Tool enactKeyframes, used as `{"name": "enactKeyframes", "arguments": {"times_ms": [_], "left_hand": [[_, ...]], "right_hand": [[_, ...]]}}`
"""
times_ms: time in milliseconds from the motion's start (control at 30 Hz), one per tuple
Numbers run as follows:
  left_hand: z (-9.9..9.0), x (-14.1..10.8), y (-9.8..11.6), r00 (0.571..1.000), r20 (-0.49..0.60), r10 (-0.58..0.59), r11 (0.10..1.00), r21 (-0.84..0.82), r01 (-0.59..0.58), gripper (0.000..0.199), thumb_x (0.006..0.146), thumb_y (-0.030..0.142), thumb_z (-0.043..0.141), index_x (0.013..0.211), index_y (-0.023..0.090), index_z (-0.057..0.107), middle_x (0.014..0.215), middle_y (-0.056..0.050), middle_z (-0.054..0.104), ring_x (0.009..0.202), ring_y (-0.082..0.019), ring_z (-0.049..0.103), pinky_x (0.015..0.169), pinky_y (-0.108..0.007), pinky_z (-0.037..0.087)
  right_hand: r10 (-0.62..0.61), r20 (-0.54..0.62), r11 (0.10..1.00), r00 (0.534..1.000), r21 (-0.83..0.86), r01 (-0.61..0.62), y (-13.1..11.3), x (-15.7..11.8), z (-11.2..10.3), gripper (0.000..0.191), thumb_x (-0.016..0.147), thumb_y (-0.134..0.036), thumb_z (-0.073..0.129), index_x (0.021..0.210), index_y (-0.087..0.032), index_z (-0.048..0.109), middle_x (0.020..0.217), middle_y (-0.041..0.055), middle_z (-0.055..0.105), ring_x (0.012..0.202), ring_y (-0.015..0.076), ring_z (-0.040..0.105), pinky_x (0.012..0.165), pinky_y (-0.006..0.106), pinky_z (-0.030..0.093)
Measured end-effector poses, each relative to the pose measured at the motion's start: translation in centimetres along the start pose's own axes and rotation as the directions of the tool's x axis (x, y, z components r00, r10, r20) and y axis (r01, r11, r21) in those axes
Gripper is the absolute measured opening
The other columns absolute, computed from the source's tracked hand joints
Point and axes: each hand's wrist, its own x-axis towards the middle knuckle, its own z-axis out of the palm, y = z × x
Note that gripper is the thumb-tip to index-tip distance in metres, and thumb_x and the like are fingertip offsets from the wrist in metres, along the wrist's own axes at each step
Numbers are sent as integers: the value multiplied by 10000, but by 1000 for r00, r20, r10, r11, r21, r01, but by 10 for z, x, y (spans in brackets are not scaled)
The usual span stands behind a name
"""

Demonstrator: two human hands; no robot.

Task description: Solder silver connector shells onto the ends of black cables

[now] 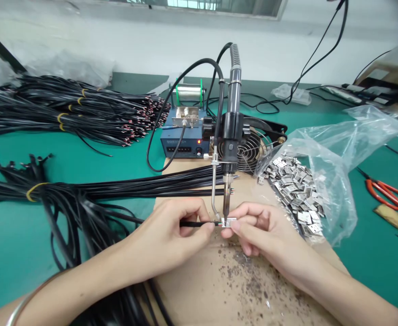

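Note:
My left hand (182, 231) pinches a black cable (195, 223) close to its stripped end. Between the thumb and fingers of my right hand (262, 228) is a small silver USB connector (231, 222), held level. The cable's wire ends meet the connector's left end. Right above that spot, the tip of an upright soldering iron (226, 199) points down and appears to touch the joint. A thin metal solder feed tube (214, 190) curves in beside the tip. Whether solder is flowing there is too small to tell.
A blue solder feeder (182, 142) with a solder spool (189, 93) stands behind, beside a fan (244, 151). Loose connectors (296, 188) spill from a plastic bag (338, 158). Cable bundles (66, 108) lie left; orange-handled scissors (389, 192) lie right. Spotted cardboard (192, 290) covers the front.

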Motion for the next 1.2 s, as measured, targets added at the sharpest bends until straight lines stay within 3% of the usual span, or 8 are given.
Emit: {"name": "enactKeyframes", "arguments": {"times_ms": [167,667,1200], "left_hand": [[-1,0,2,999,47,-14,999,-47,16,182,784,227,510,619,152,525,595,31,481,551,-88,388,449,-165,291],[0,1,2,998,31,-50,991,-124,54,158,760,207,519,616,141,514,596,43,463,550,-76,367,447,-151,268],[0,2,2,1000,18,-16,984,-177,19,155,763,193,524,617,142,517,583,53,459,526,-61,349,422,-131,258]], "right_hand": [[10,-25,1000,1000,-24,-11,-1,1,2,173,627,-225,762,692,-154,618,648,59,731,362,40,443,365,153,324],[-44,4,999,999,-17,44,6,2,-1,146,672,-232,750,708,-167,624,665,48,737,364,43,437,364,158,330],[-18,36,1000,999,19,17,-1,-1,-1,152,656,-239,767,697,-161,643,648,48,737,394,40,423,408,156,341]]}}
